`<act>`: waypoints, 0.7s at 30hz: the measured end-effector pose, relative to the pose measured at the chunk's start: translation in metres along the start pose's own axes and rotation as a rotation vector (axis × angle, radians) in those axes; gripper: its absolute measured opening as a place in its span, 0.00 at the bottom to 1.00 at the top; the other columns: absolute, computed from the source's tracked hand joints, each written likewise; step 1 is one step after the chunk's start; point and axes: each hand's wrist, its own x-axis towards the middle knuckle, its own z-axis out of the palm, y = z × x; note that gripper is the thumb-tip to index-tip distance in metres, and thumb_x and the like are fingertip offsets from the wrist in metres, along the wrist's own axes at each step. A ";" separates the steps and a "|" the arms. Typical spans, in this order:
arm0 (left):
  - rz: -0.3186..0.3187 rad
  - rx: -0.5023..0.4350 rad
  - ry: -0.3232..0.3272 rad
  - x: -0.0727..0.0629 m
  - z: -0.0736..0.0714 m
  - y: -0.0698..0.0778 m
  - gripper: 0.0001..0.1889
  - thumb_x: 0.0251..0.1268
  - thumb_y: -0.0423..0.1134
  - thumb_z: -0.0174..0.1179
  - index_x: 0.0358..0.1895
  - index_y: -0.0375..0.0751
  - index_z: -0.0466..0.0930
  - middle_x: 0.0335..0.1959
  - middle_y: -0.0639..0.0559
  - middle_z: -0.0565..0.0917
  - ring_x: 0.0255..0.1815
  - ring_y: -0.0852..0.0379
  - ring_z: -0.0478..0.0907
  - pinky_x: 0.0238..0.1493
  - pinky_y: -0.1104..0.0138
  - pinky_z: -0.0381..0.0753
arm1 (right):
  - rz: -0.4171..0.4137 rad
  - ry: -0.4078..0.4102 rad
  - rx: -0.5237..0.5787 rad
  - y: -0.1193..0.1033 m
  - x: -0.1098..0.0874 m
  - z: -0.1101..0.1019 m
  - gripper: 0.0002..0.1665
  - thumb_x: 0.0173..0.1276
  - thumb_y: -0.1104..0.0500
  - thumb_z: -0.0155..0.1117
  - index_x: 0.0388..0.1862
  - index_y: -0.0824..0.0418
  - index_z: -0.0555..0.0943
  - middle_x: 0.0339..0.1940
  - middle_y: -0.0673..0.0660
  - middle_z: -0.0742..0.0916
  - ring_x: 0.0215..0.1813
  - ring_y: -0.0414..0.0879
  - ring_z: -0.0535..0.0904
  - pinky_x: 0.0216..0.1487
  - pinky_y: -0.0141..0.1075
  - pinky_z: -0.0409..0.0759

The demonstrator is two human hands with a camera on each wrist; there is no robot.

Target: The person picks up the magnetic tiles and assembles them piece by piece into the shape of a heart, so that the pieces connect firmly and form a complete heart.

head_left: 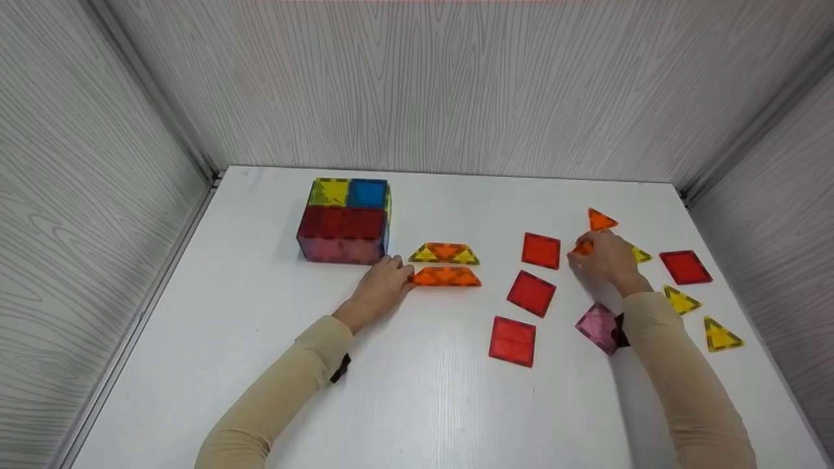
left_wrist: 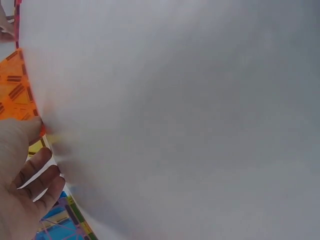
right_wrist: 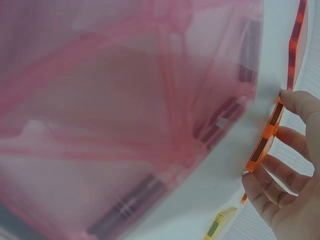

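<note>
My left hand (head_left: 381, 292) pinches the left end of a strip of orange triangular magnetic tiles (head_left: 447, 277); its thumb lies against the strip's corner in the left wrist view. Just behind lies a matching strip of yellow and orange triangles (head_left: 445, 253). At the right, my right hand (head_left: 609, 259) grips an orange triangular magnetic tile (right_wrist: 266, 134) by its edges, thumb on one end and fingers on the other. Near that hand are another orange triangle (head_left: 601, 220), a partly covered yellow triangle (head_left: 641, 253) and a red square tile (head_left: 541, 251).
A block built of coloured tiles (head_left: 342, 221) stands behind the left hand. More red squares (head_left: 532, 294) lie mid-right. Yellow triangles (head_left: 720, 335) and a red square (head_left: 685, 267) lie far right. A pink square (head_left: 598, 327) sits by the right wrist. Grey panels (head_left: 430, 85) enclose the table.
</note>
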 end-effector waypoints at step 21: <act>-0.016 -0.013 -0.011 -0.001 -0.004 -0.001 0.12 0.79 0.42 0.62 0.54 0.37 0.82 0.46 0.40 0.81 0.50 0.44 0.75 0.56 0.55 0.82 | -0.289 0.088 0.036 -0.072 -0.060 0.005 0.30 0.70 0.48 0.74 0.64 0.63 0.83 0.59 0.68 0.82 0.54 0.61 0.78 0.52 0.54 0.84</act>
